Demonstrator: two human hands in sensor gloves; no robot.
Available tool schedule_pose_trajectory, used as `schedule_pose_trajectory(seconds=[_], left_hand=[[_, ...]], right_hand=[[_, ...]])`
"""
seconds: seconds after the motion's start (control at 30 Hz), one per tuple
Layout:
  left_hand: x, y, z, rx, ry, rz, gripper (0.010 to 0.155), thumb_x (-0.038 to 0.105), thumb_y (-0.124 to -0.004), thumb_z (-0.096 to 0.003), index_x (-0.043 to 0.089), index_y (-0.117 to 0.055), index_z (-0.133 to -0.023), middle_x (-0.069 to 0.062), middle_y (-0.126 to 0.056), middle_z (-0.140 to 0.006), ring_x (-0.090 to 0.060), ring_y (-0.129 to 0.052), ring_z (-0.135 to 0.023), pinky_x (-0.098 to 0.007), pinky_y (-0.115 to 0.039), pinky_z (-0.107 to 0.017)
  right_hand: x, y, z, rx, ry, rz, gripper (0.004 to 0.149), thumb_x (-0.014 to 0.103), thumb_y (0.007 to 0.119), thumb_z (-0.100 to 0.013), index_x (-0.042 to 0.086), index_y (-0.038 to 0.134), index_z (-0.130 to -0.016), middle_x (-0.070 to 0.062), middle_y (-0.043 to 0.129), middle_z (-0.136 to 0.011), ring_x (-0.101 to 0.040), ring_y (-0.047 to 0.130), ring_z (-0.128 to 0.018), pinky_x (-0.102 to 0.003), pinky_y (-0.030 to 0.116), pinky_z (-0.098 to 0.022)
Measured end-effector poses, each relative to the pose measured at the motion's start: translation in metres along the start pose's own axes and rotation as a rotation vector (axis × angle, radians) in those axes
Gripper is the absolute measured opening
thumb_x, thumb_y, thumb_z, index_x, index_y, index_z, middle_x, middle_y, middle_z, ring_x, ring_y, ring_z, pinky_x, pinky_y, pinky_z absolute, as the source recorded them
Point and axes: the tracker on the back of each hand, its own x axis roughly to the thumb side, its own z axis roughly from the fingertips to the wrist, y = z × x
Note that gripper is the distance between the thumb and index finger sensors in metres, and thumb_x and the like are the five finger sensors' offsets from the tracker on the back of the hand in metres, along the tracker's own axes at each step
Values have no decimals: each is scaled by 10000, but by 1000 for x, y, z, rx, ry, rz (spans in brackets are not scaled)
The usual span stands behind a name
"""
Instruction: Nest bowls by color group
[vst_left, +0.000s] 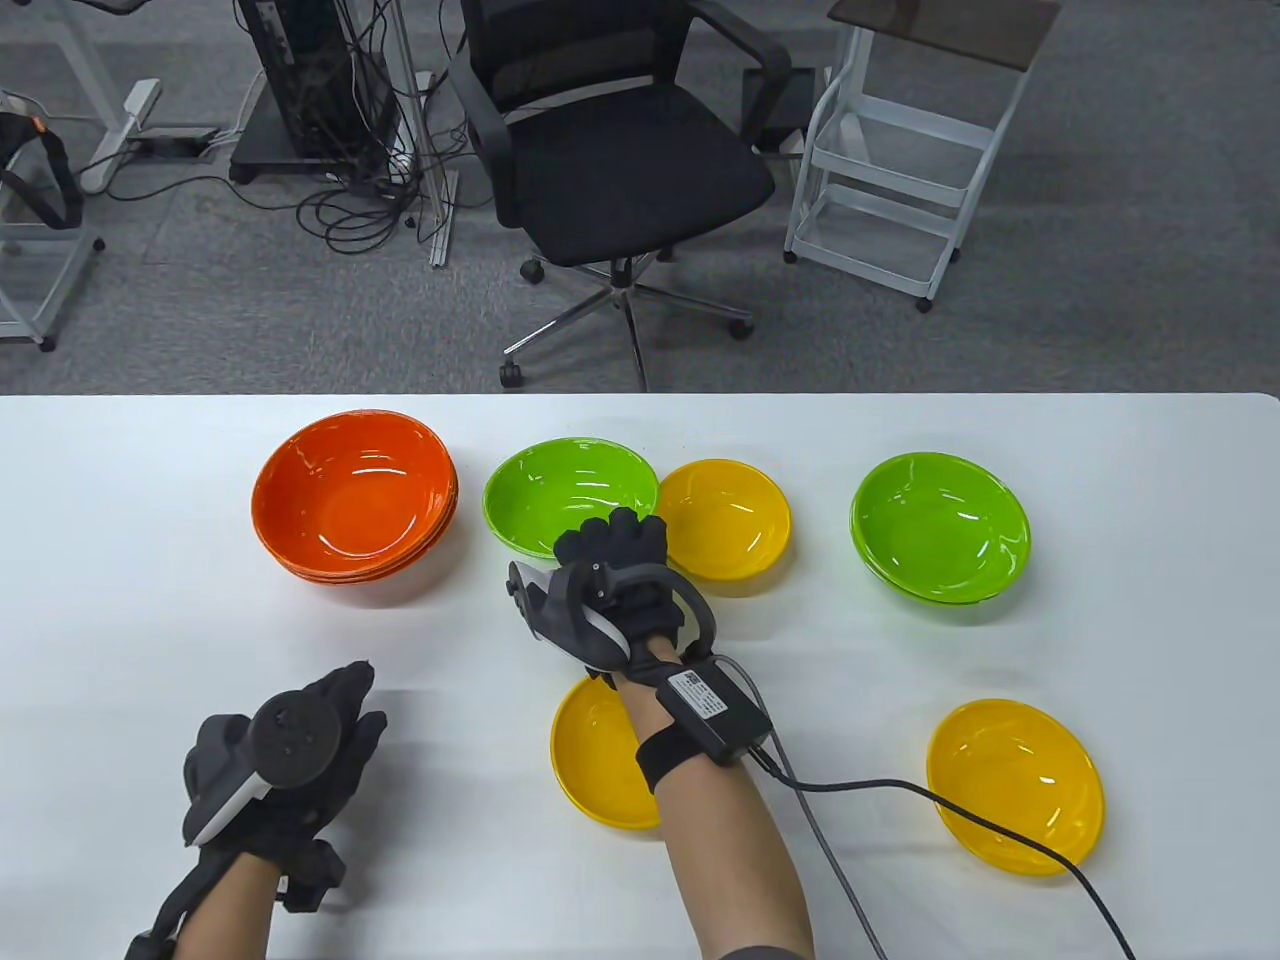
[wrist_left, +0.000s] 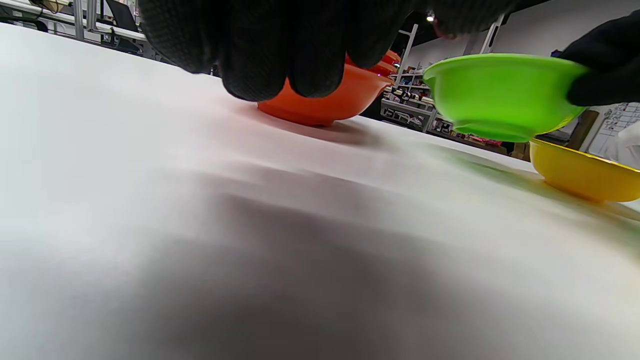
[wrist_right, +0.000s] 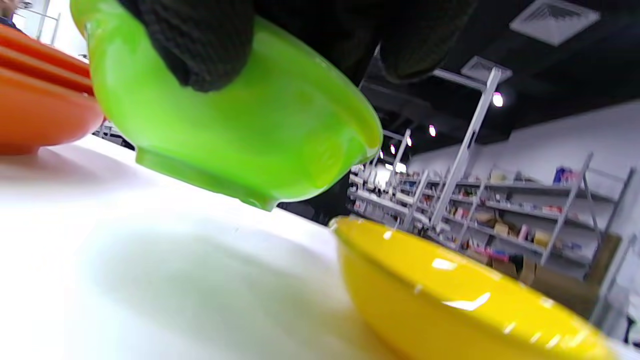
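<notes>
My right hand (vst_left: 612, 545) grips the near rim of a green bowl (vst_left: 568, 493) and holds it lifted off the table, as the left wrist view (wrist_left: 500, 95) and right wrist view (wrist_right: 240, 130) show. A yellow bowl (vst_left: 724, 518) sits just right of it. A second green stack (vst_left: 940, 527) stands at the right. Stacked orange bowls (vst_left: 355, 495) stand at the left. Two more yellow bowls lie near me, one under my right forearm (vst_left: 592, 752) and one at the right (vst_left: 1015, 783). My left hand (vst_left: 330, 720) hovers low over the table, holding nothing.
A black cable (vst_left: 900, 790) runs from my right wrist across the near-right yellow bowl. The white table (vst_left: 150, 620) ends at a far edge, with an office chair (vst_left: 620, 160) and a white cart (vst_left: 900, 170) beyond it.
</notes>
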Motion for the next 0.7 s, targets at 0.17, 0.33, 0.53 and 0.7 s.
schedule_pose_trajectory(seconds=[0.17, 0.33, 0.53, 0.7], left_hand=[[-2, 2, 3, 10, -7, 8, 639, 458, -615, -526, 176, -576, -1098, -178, -744, -1104, -468, -809, -990, -604, -685, -723], [-3, 3, 4, 7, -11, 9, 631, 451, -619, -525, 179, -585, -1093, -178, -749, -1100, -466, -814, -987, -602, -687, -720], [-5, 3, 5, 9, 1, 16, 611, 450, -619, -523, 203, -613, -1083, -183, -747, -1100, -470, -814, -983, -604, -691, -715], [1, 2, 6, 4, -23, -11, 610, 453, -618, -523, 205, -617, -1081, -178, -746, -1103, -472, -813, -984, -606, -690, -715]], right_hand=[[-41, -16, 19, -66, 21, 69, 379, 388, 748, -509, 412, 709, -885, 158, 789, -1000, -166, 791, -1011, -492, 654, -779], [-107, -22, 34, -58, 128, 113, 380, 390, 745, -511, 402, 707, -889, 146, 787, -1003, -177, 791, -1008, -498, 649, -780], [-196, -9, 53, 3, 302, 159, 379, 397, 744, -511, 405, 709, -889, 150, 789, -1001, -175, 794, -1006, -504, 648, -779], [-243, 21, 64, 97, 421, 140, 377, 401, 747, -512, 399, 717, -888, 148, 796, -994, -177, 795, -1003, -509, 644, -780]])
